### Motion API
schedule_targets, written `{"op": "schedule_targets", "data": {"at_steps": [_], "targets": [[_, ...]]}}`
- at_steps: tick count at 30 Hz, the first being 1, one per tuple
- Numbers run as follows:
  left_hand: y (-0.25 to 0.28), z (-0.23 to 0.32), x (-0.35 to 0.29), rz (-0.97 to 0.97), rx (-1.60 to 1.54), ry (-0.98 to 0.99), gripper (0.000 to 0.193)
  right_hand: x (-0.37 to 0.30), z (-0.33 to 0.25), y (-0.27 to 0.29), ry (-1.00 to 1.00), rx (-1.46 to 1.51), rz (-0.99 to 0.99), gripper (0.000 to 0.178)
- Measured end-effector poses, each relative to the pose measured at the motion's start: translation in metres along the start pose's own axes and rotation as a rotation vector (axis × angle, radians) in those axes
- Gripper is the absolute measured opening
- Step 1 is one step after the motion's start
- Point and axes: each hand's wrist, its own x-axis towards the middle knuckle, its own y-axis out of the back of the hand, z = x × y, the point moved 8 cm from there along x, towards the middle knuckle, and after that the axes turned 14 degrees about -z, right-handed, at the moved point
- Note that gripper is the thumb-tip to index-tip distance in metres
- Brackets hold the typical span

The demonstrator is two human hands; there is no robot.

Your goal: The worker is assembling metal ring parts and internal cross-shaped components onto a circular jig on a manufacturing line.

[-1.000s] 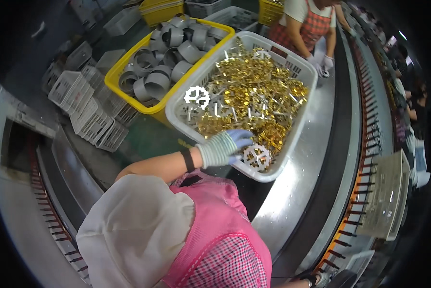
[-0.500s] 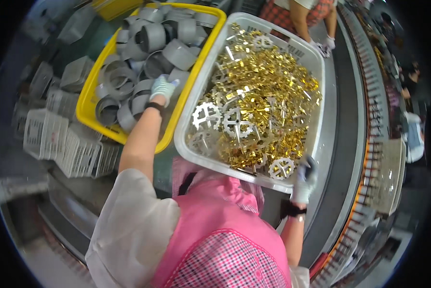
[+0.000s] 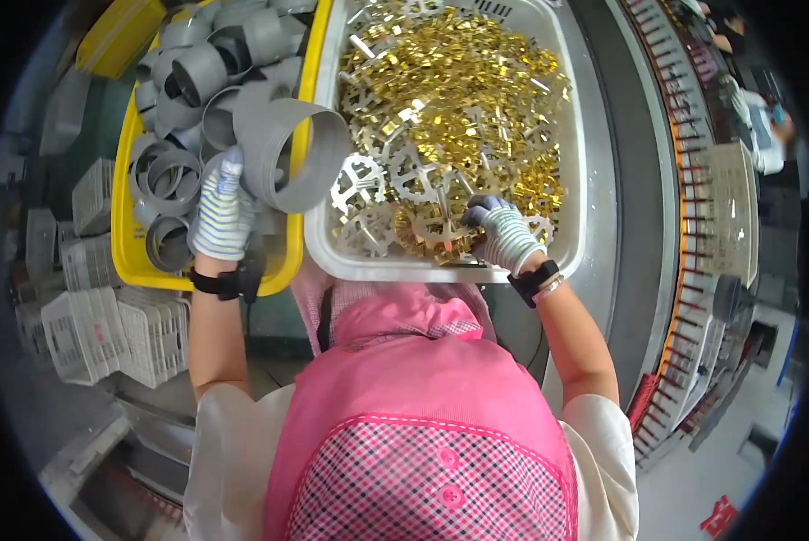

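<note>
A wide grey ring (image 3: 266, 140) is raised above the yellow crate (image 3: 293, 257), tilted toward the white bin. My left hand (image 3: 224, 212), in a striped glove, grips it from the left side, the thumb showing and the other fingers hidden behind it. More grey rings (image 3: 172, 176) lie heaped in the crate. Inside the white bin (image 3: 404, 270), my right hand (image 3: 503, 233), gloved too, reaches over the near edge with its fingers curled down against the metal pieces. What sits between those fingers is hidden. Beside them lie silver gear-shaped plates (image 3: 413, 171) and many small gold parts (image 3: 449, 77).
On the right runs a conveyor belt (image 3: 634, 135) with a row of rollers (image 3: 679, 180) beyond it. White plastic baskets (image 3: 84, 334) are stacked at the left. A second yellow crate (image 3: 120, 36) stands at the far left. Another person (image 3: 765, 135) is at the far right.
My left hand has lifted a grey ring out of the heap toward me. My right hand has moved left from the bin's near right corner into the metal parts. The view has shifted.
</note>
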Motion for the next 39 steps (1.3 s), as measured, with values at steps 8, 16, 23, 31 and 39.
{"op": "schedule_targets", "data": {"at_steps": [8,16,23,31,39], "targets": [[-0.15,-0.072,0.034,-0.169,-0.346,0.162,0.044,-0.034,0.052,-0.019,-0.101,0.659,0.155,0.099],[-0.371,-0.104,-0.002,-0.665,0.409,-0.008,0.062,-0.164,0.147,-0.061,0.379,1.872,0.873,0.061],[-0.511,-0.277,-0.033,-0.889,0.145,0.487,0.054,-0.385,0.22,-0.174,0.019,1.781,1.445,0.044],[-0.551,-0.584,-0.128,-0.732,0.267,1.186,0.025,-0.576,0.138,-0.414,-1.06,1.489,1.528,0.039],[-0.546,-0.651,-0.111,-0.798,0.894,1.003,0.05,-0.548,0.134,-0.362,-1.337,0.763,0.946,0.046]]}}
